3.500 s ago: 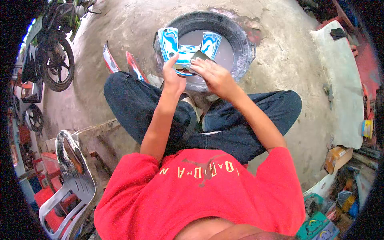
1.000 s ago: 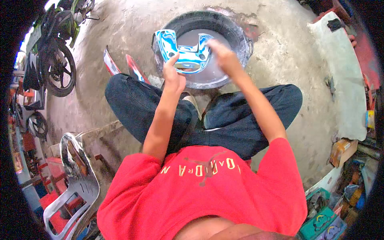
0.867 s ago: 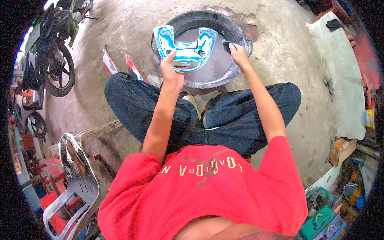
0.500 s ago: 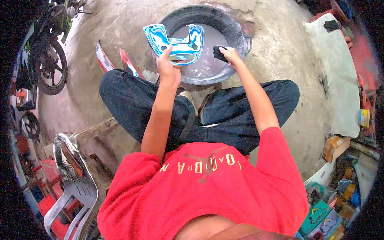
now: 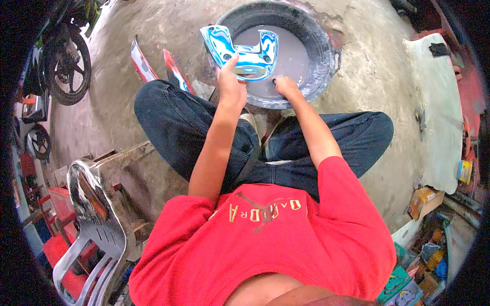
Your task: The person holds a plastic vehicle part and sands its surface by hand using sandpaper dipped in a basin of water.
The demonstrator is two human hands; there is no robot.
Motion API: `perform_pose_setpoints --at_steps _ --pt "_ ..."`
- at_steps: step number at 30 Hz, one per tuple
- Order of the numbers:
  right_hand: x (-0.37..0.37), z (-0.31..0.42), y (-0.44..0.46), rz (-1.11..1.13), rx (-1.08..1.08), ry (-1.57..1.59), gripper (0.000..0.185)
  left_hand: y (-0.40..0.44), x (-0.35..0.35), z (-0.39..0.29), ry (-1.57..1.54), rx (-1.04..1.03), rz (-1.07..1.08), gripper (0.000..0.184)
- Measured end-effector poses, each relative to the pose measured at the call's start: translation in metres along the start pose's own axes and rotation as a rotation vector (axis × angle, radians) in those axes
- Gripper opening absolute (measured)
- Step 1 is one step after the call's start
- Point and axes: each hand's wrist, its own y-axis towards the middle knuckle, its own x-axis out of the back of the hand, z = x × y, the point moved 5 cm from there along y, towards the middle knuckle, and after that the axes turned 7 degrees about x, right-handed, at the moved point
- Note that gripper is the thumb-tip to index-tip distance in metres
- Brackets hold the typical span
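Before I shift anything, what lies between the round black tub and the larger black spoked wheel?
The head view shows two narrow, pointed red-and-white pieces, a pale scrap near the tub, and grey concrete floor around them.

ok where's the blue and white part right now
The blue-and-white part is at the upper middle of the head view, in the left hand, over the left side of the dark tub.

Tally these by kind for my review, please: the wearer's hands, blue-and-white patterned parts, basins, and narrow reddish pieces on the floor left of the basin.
Left hand and right hand: 2
Blue-and-white part: 1
Basin: 1
Narrow reddish pieces: 2
Total: 6
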Motion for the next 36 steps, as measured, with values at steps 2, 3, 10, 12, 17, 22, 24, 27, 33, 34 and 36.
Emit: perform_pose_setpoints --at_steps 2,3,10,12,17,22,24,27,33,34,36 --pt "0.006 -0.003 -0.001 0.0 0.018 -0.012 0.033 0.0 -0.004 0.0 -0.017 0.008 0.025 0.03" --pt "0.01 0.0 0.0 -0.019 0.059 -0.012 0.032 0.001 -0.004 0.001 -0.033 0.023 0.041 0.03" --pt "0.159 0.005 -0.049 -0.54 0.129 0.272 0.034 0.001 -0.005 0.004 -0.041 0.056 0.062 0.031" --pt "0.213 0.041 -0.099 -0.75 0.097 0.378 0.031 -0.001 -0.006 0.004 -0.034 0.071 0.043 0.032" --pt "0.222 0.1 -0.148 -0.854 0.407 0.405 0.031 0.004 -0.004 0.011 -0.034 0.093 0.06 0.028" --pt "0.211 0.134 -0.172 -0.924 0.651 -0.009 0.044 -0.001 -0.003 0.008 0.064 0.103 0.071 0.024" --pt "0.214 0.116 -0.162 -0.941 0.597 0.012 0.043 -0.001 -0.003 0.006 0.068 0.089 0.078 0.024" --pt "0.211 0.109 -0.165 -0.927 0.601 -0.036 0.039 0.001 -0.005 0.007 0.046 0.088 0.097 0.025" --pt "0.225 0.11 -0.174 -0.964 0.595 -0.098 0.037 0.0 -0.005 -0.005 0.114 0.114 0.104 0.025" --pt "0.223 0.112 -0.172 -0.968 0.65 -0.09 0.038 0.0 -0.007 -0.007 0.085 0.123 0.103 0.027" --pt "0.214 0.127 -0.186 -0.952 0.714 -0.081 0.039 -0.001 -0.005 -0.012 0.087 0.184 0.097 0.029"
